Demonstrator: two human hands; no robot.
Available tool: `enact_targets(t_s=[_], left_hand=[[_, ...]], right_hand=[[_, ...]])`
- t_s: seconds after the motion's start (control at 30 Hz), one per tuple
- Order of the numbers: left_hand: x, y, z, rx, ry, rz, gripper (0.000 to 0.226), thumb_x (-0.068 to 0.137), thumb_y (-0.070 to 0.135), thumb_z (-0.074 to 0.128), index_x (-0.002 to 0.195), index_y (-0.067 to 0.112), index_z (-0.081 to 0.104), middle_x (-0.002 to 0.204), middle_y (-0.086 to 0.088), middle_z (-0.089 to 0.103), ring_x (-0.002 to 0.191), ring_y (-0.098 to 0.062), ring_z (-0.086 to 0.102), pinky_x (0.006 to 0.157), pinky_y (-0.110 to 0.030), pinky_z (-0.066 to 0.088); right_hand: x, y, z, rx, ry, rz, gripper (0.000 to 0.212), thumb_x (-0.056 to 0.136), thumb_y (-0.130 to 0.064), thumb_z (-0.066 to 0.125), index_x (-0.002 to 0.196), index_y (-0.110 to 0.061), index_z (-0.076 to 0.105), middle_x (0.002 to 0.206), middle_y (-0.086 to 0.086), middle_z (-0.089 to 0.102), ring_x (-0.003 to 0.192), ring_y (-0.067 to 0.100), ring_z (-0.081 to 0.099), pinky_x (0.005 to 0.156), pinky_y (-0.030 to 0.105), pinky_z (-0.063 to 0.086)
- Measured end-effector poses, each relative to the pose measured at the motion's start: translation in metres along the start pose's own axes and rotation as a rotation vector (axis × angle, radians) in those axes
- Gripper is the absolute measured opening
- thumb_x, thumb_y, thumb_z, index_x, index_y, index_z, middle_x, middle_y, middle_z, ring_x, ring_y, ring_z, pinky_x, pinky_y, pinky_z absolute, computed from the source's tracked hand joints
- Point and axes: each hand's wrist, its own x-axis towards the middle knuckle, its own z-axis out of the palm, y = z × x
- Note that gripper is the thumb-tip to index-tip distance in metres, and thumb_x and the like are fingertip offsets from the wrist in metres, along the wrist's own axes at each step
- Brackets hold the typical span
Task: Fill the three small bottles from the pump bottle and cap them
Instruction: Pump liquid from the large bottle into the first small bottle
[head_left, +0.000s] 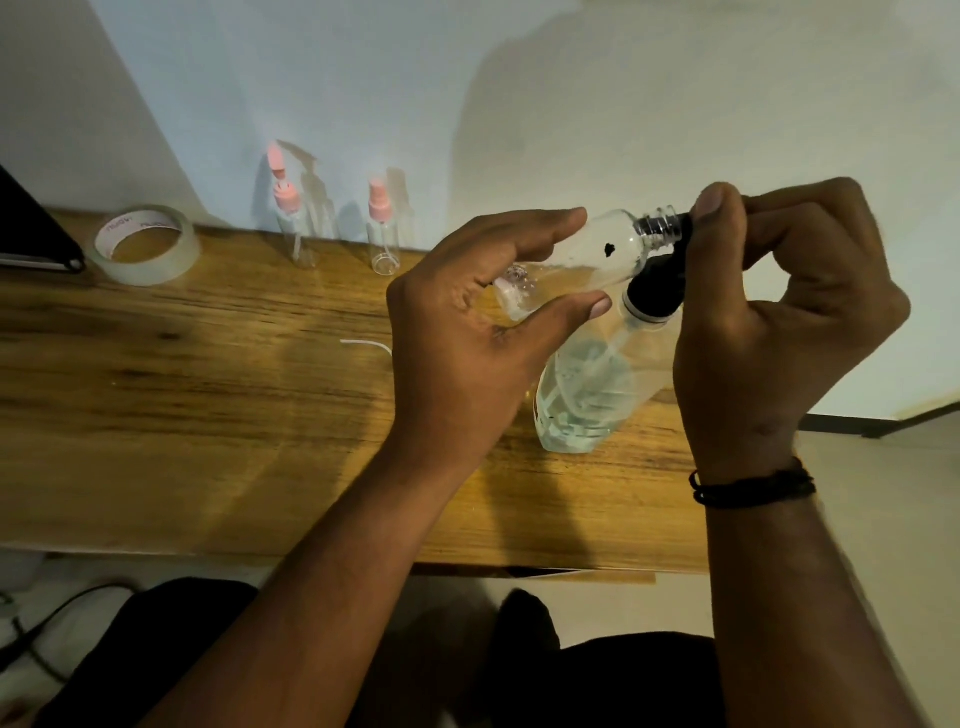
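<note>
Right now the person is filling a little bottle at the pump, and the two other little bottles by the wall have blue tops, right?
Nearly. The head view shows the left hand tilting a small bottle to the pump, under the right hand. But the two bottles by the wall have pink tops, not blue.

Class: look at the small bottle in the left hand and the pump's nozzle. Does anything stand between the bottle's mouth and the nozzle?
Nothing visible does. The left hand holds the small bottle tilted, its open mouth right at the black pump, where the right hand presses.
</note>
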Motion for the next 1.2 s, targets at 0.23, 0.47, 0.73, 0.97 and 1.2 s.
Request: enact_targets(t_s=[0.23, 0.47, 0.73, 0.97, 1.2], left_hand=[[-0.001, 0.0, 0.0, -0.002, -0.007, 0.005, 0.048, 0.079, 0.011, 0.092, 0.122, 0.004, 0.073, 0.118, -0.004, 0.076, 0.105, -0.014, 0.073, 0.089, -0.032, 0.06], [-0.003, 0.001, 0.002, 0.028, -0.014, -0.001, 0.047, 0.079, 0.01, 0.091, 0.122, 0.003, 0.074, 0.118, -0.004, 0.075, 0.105, -0.014, 0.073, 0.088, -0.034, 0.062], [-0.001, 0.002, 0.0, 0.017, -0.022, 0.009, 0.047, 0.08, 0.009, 0.091, 0.123, 0.003, 0.073, 0.119, -0.005, 0.075, 0.109, -0.015, 0.073, 0.092, -0.035, 0.061], [-0.001, 0.0, -0.001, 0.012, -0.029, 0.012, 0.049, 0.081, 0.006, 0.09, 0.125, 0.003, 0.071, 0.121, -0.006, 0.074, 0.109, -0.016, 0.072, 0.092, -0.037, 0.061], [-0.001, 0.001, 0.0, 0.013, -0.023, 0.0, 0.048, 0.079, 0.007, 0.091, 0.123, 0.006, 0.072, 0.118, -0.003, 0.075, 0.107, -0.016, 0.073, 0.091, -0.039, 0.062]], right_hand=[[0.0, 0.001, -0.002, 0.004, -0.006, 0.014, 0.033, 0.098, -0.003, 0.068, 0.065, -0.002, 0.065, 0.07, 0.004, 0.058, 0.067, 0.019, 0.055, 0.068, 0.024, 0.04], [-0.009, 0.004, 0.002, 0.057, 0.033, 0.039, 0.033, 0.097, 0.002, 0.067, 0.064, 0.001, 0.062, 0.07, 0.012, 0.058, 0.07, 0.004, 0.051, 0.071, 0.013, 0.039], [-0.001, -0.001, -0.001, 0.017, -0.001, 0.013, 0.033, 0.097, 0.0, 0.067, 0.065, -0.002, 0.064, 0.07, 0.004, 0.056, 0.068, 0.012, 0.051, 0.07, 0.014, 0.038], [0.001, -0.002, -0.002, 0.025, -0.014, 0.016, 0.027, 0.098, -0.003, 0.068, 0.071, -0.002, 0.069, 0.076, 0.002, 0.061, 0.071, 0.005, 0.056, 0.071, 0.014, 0.04], [-0.003, -0.001, -0.001, 0.045, 0.002, 0.015, 0.029, 0.098, 0.0, 0.067, 0.069, -0.001, 0.067, 0.076, 0.002, 0.058, 0.073, 0.002, 0.054, 0.072, 0.014, 0.04]])
